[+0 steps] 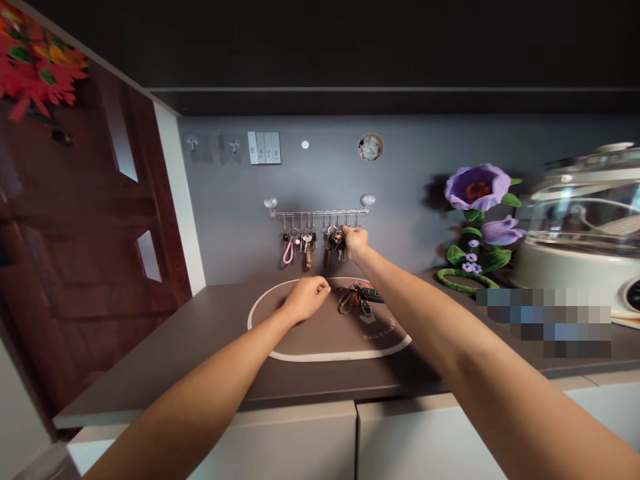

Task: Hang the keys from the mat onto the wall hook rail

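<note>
A clear hook rail point(320, 213) on the grey wall carries several hanging key bunches. My right hand point(357, 241) reaches to its right end, the fingers closed on a bunch of keys point(341, 244) just below the hooks; the fingertips are partly hidden. To the left hang keys with a pink strap point(289, 251) and a brown tag point(309, 256). Low over the brown mat point(295, 343), my left hand point(307, 298) is curled shut, with nothing visible in it. Another key bunch point(356, 300) with a dark fob lies on the mat, between my hands.
Purple artificial flowers point(477, 190) and a white appliance with a clear lid point(580, 260) stand on the right. A dark cabinet point(320, 53) overhangs the counter point(200, 333). At left is a reddish-brown door point(90, 220). Two wall hooks point(234, 147) and a switch panel point(265, 148) are above.
</note>
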Demonstrator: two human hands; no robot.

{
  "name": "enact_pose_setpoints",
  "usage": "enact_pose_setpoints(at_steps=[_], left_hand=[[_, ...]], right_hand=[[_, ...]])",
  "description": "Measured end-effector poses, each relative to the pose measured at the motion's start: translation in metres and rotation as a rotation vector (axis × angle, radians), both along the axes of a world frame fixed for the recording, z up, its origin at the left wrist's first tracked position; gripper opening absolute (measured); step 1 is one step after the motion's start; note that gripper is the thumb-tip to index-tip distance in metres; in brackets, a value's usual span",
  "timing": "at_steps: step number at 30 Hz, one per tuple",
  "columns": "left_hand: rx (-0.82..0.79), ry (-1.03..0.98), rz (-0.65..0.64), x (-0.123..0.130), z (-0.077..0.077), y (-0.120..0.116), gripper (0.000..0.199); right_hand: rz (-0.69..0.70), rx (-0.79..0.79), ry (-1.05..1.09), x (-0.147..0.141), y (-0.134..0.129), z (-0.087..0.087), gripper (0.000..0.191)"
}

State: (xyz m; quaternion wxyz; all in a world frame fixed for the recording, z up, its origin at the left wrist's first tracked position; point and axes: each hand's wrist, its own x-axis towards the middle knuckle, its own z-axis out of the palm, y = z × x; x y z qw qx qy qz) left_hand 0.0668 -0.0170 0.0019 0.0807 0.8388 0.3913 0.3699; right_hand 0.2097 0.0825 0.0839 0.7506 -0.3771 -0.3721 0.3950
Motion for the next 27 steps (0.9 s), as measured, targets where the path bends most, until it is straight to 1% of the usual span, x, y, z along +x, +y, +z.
enact_pose_setpoints(at_steps=[4,8,17,22,27], left_hand=[[0.019,0.007,0.004,-0.001,-0.001,0.001,0.021],[0.023,0.011,0.007,-0.002,-0.002,0.002,0.02],[0.001,0.038,0.009,-0.002,-0.002,0.002,0.019],[-0.012,0.054,0.008,-0.002,-0.002,0.002,0.02],[-0.021,0.056,-0.002,-0.001,-0.002,0.001,0.022]], right_hand=[[0.016,0.023,-0.03,0.002,0.001,-0.007,0.019],[0.048,0.023,-0.073,0.005,0.0,-0.008,0.016],[0.086,-0.067,-0.203,0.01,-0.012,-0.007,0.014],[0.094,-0.128,-0.256,0.015,-0.014,-0.011,0.006],[0.116,-0.161,-0.311,0.021,-0.021,-0.017,0.01]])
